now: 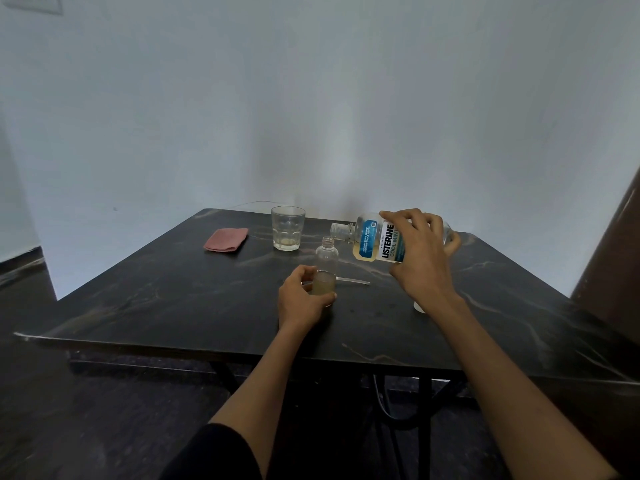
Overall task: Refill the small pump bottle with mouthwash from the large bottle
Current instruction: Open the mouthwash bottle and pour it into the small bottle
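The small clear bottle (326,259) stands upright on the dark table (180,296) with its top off and pale liquid in its lower part. My left hand (300,301) grips its base. My right hand (420,252) holds the large mouthwash bottle (375,240) tipped nearly sideways, its open neck pointing left, just above and to the right of the small bottle's mouth. The large bottle has a blue and white label and yellowish liquid inside. A thin clear pump tube (353,280) lies on the table behind the small bottle.
A drinking glass (287,227) with a little liquid stands at the back. A folded pink cloth (226,239) lies to its left. A small white cap (418,305) sits partly hidden under my right forearm. A dark wooden edge (613,258) rises at the right.
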